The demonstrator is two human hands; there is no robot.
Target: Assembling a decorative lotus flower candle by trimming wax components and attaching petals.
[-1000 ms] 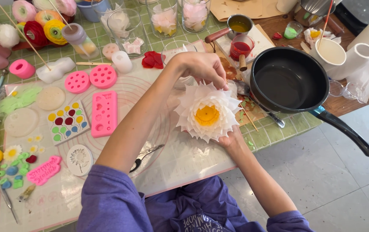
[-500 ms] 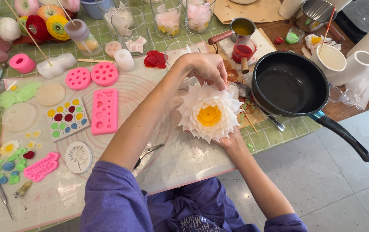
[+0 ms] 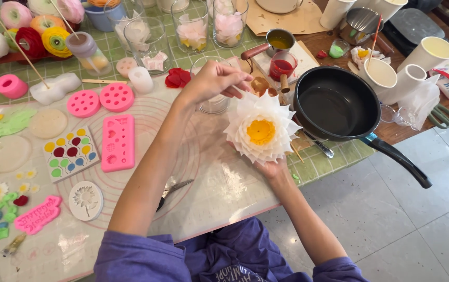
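Observation:
A white layered wax flower (image 3: 260, 131) with a yellow centre is held up over the table's front edge. My right hand (image 3: 273, 168) grips it from underneath, mostly hidden by the petals. My left hand (image 3: 215, 82) reaches across from the left, fingers pinched together on a white petal at the flower's upper left rim. Both forearms are bare below purple sleeves.
A black frying pan (image 3: 334, 107) sits just right of the flower, its handle sticking out past the table. Pink silicone moulds (image 3: 117, 142) lie on a translucent mat (image 3: 219, 188) at left. Glass jars (image 3: 191, 32), paper cups (image 3: 408, 79) and small pots of red and yellow wax (image 3: 282, 67) crowd the back.
The flower and both hands stay in about the same place. My left fingers have shifted along the flower's upper rim and closed into a pinch.

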